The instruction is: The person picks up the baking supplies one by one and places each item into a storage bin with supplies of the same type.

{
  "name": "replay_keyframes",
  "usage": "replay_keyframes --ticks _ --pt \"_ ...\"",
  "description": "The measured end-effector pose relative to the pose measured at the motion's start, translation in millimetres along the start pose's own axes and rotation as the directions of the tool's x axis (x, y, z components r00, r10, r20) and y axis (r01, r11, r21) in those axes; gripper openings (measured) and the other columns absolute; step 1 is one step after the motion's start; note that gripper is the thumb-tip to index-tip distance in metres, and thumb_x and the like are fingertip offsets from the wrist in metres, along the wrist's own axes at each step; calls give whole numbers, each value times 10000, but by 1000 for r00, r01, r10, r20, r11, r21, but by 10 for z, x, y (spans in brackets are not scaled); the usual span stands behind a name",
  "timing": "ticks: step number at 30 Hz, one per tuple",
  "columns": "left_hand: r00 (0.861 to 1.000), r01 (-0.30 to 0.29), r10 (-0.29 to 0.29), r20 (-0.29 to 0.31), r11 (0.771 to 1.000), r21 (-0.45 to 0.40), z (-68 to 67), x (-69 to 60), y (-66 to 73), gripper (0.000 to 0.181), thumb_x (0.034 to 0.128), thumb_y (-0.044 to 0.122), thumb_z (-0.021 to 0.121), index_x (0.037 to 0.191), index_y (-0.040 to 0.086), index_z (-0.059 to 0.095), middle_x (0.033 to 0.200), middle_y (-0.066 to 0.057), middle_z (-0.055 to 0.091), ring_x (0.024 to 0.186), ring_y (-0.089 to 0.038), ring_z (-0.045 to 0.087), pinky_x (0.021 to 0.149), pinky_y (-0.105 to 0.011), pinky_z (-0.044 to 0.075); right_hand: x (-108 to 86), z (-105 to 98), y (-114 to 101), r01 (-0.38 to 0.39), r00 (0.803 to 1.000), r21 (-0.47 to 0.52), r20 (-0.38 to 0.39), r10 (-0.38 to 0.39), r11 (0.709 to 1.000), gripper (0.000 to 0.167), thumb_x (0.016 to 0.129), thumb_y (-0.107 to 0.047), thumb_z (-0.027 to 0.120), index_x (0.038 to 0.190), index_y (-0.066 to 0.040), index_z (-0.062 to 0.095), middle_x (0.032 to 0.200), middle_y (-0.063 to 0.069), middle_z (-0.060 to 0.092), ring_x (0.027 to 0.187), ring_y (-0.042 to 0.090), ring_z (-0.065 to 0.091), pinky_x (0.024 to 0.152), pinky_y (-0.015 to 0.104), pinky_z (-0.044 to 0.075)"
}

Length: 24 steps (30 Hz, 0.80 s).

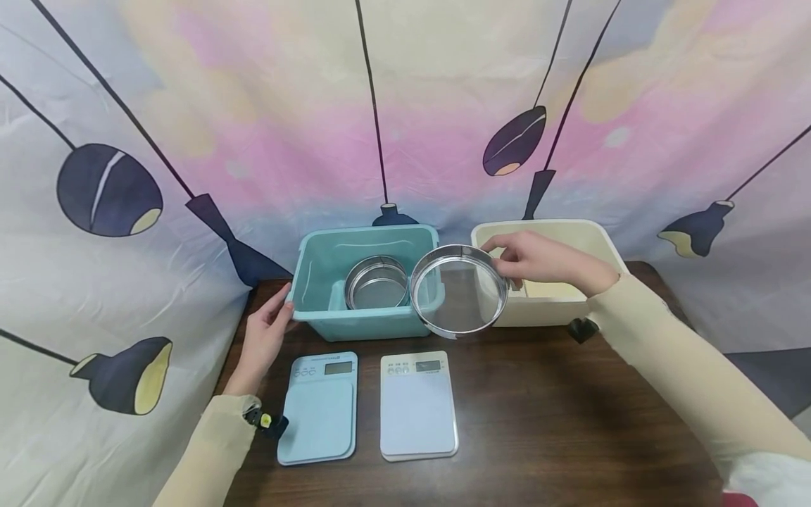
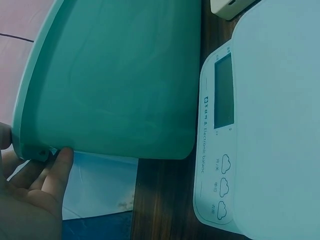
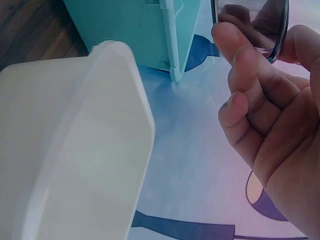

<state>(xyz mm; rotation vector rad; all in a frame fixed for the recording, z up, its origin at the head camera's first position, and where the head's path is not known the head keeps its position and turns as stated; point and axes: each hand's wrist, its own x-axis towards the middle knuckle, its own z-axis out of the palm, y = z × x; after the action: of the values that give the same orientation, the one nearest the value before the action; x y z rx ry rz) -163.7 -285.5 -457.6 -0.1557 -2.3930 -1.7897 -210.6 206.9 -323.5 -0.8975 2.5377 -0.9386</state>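
Observation:
My right hand [image 1: 538,259] pinches the rim of a round metal sieve [image 1: 459,301] with fine mesh. The sieve is held tilted in the air, in front of the gap between the two bins. Only part of its shiny wall [image 3: 250,20] shows in the right wrist view. My left hand [image 1: 262,339] grips the left end of a teal plastic bin [image 1: 361,325] at the rim, fingers and thumb around its corner, as the left wrist view shows. Inside that bin lies another round metal sieve [image 1: 379,290], or several nested; I cannot tell which.
To the right stands a cream plastic bin [image 1: 538,315] with something pale yellow in it. A light blue electronic balance [image 1: 317,420] and a white one [image 1: 418,420] lie side by side on the dark wooden table [image 1: 545,408]. Printed cloth [image 1: 431,84] hangs behind.

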Motion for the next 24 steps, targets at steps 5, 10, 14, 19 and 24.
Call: replay_keyframes --ticks 5,10,14,19,24 --pt "1000 4 -4 -5 1000 7 5 -5 0 506 1115 201 513 1579 23 420 1575 -240 450 1117 72 616 925 -219 556 114 -31 -48 15 1000 5 11 -15 1000 346 992 -28 522 1323 18 613 634 16 644 519 196 603 489 281 489" --pt "1000 19 -18 -16 999 34 18 -7 14 499 1114 206 514 1578 41 433 1570 -226 465 1101 72 613 901 -175 560 233 -50 -73 27 1000 -39 16 -27 999 340 1007 -65 510 1319 21 611 630 34 650 542 175 591 492 263 451" --pt "1000 24 -23 -17 999 37 24 -5 21 499 1116 210 511 1578 41 433 1576 -209 465 1105 68 610 903 -172 558 323 -70 -92 33 999 -52 25 -32 998 330 1019 -77 505 1317 14 613 637 40 656 561 174 588 507 260 438" --pt "999 29 -28 -18 998 47 22 -12 28 500 1117 223 512 1583 60 434 1579 -196 467 1123 54 608 917 -191 556 433 -100 -144 27 999 -63 30 -25 998 349 1021 -63 504 1345 34 592 660 55 672 569 196 603 547 279 459" --pt "999 32 -32 -14 998 49 21 -26 35 501 1117 232 513 1587 79 433 1587 -183 462 1134 54 603 942 -239 554 553 -157 -194 18 1000 -77 20 -16 997 384 1014 -64 492 1370 58 567 670 38 690 575 201 616 591 301 477"
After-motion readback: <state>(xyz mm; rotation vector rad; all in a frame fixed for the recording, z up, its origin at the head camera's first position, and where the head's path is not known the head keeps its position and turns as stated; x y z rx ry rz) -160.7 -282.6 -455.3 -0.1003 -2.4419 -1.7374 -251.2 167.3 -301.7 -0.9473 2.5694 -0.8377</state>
